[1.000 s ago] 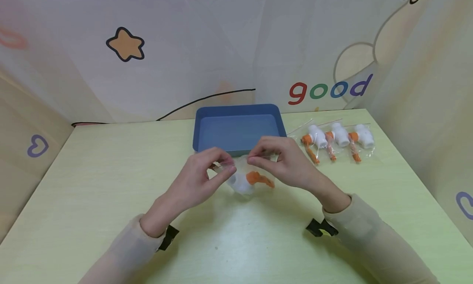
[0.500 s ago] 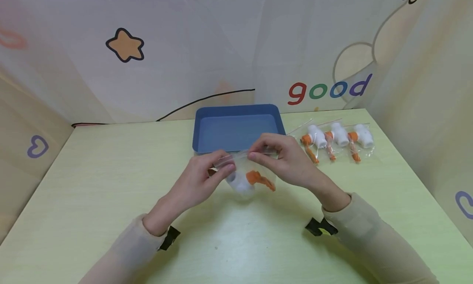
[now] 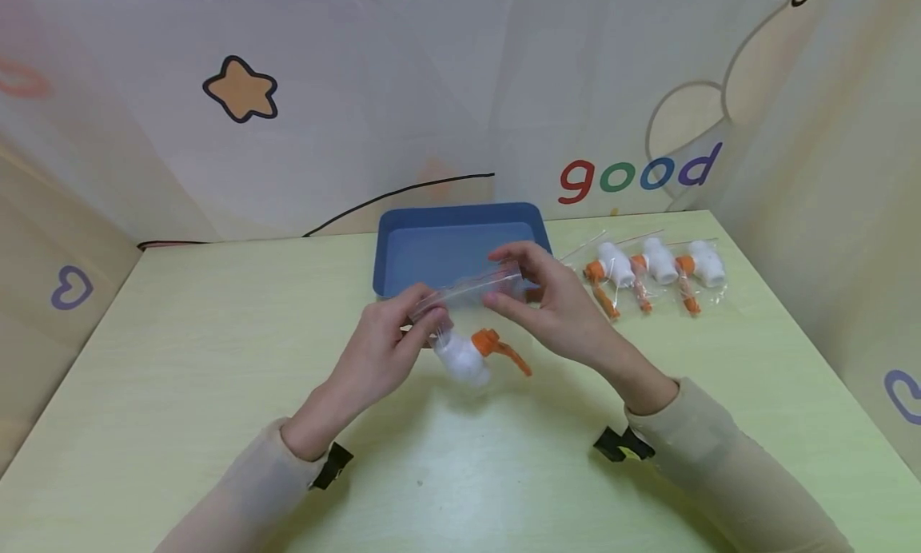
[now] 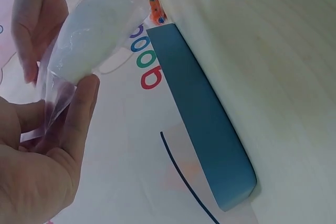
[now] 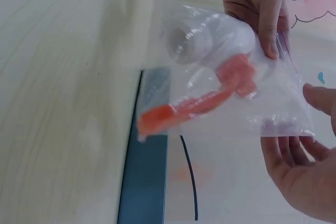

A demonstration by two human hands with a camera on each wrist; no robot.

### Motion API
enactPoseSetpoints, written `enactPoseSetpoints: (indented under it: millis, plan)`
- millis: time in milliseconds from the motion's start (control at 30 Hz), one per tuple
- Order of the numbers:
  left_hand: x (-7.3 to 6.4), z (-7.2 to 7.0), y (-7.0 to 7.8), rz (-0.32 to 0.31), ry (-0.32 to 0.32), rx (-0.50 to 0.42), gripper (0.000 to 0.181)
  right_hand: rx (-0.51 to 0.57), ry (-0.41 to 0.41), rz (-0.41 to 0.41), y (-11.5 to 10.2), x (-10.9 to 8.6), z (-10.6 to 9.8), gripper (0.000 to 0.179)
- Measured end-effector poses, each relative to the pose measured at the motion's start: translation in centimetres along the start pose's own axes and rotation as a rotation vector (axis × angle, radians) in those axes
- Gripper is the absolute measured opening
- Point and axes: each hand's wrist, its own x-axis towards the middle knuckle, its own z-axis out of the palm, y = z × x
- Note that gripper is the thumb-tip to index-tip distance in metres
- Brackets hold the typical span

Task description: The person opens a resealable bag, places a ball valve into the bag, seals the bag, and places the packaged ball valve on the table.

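Observation:
A clear zip-lock bag (image 3: 471,289) hangs above the table near its middle. Inside is what looks like a plastic ball valve (image 3: 460,361), with a white body and an orange lever (image 5: 202,103). My left hand (image 3: 374,341) pinches the bag's upper left part between thumb and fingers. In the left wrist view the white body bulges just beyond the left fingertips. My right hand (image 3: 557,293) is at the bag's other top corner, thumb and fingers spread apart. In the right wrist view, right fingers (image 5: 283,156) reach behind the bag's edge, with the thumb away from it.
A blue tray (image 3: 460,253) stands at the back, just behind the hands. To its right, three similar bagged valves (image 3: 658,265) lie in a row. A printed curtain (image 3: 403,97) closes off the back and sides of the table (image 3: 216,361).
The right thumb and fingers have parted from their pinch on the bag's top edge. The bag's top strip now stands up flat and slants, and the valve tilts lower at right.

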Motion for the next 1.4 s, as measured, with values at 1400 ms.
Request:
enactPoseSetpoints:
  millis: [1400]
  plan:
    - [0.4, 0.0, 0.7, -0.181, 0.113, -0.316, 0.015, -0.622, -0.083, -0.139, 0.9, -1.1, 3.1, 0.090]
